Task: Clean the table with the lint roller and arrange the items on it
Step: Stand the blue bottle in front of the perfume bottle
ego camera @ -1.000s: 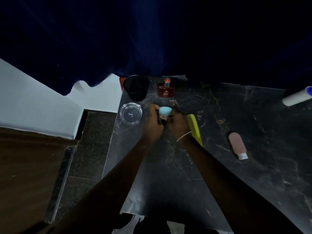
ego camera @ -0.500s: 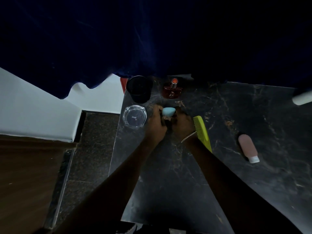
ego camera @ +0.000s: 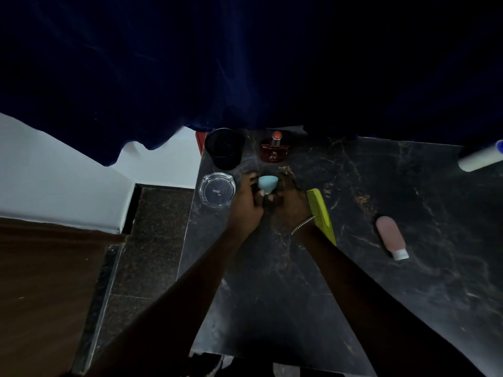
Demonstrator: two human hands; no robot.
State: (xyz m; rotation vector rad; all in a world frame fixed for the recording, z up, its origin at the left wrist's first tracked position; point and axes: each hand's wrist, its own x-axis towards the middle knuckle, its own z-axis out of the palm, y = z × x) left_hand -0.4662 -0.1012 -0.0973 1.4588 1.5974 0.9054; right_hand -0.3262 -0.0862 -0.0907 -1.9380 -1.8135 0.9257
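Note:
A light blue teardrop makeup sponge (ego camera: 266, 183) sits between my two hands near the back left of the black marble table (ego camera: 272, 281). My left hand (ego camera: 249, 202) and my right hand (ego camera: 290, 204) both curl around it, fingers touching its narrow lower end. A yellow-green comb (ego camera: 321, 213) lies just right of my right wrist. The white lint roller (ego camera: 480, 157) with a blue end rests at the far right edge, partly out of view.
A black cup (ego camera: 224, 148) and a red perfume bottle (ego camera: 274, 151) stand at the back. A clear glass ashtray (ego camera: 217, 189) sits by the table's left edge. A pink tube (ego camera: 390, 236) lies to the right. Dark blue curtain (ego camera: 245, 63) hangs behind.
Both hands stay closed around the blue sponge at the same spot on the table. Only the camera view has shifted slightly.

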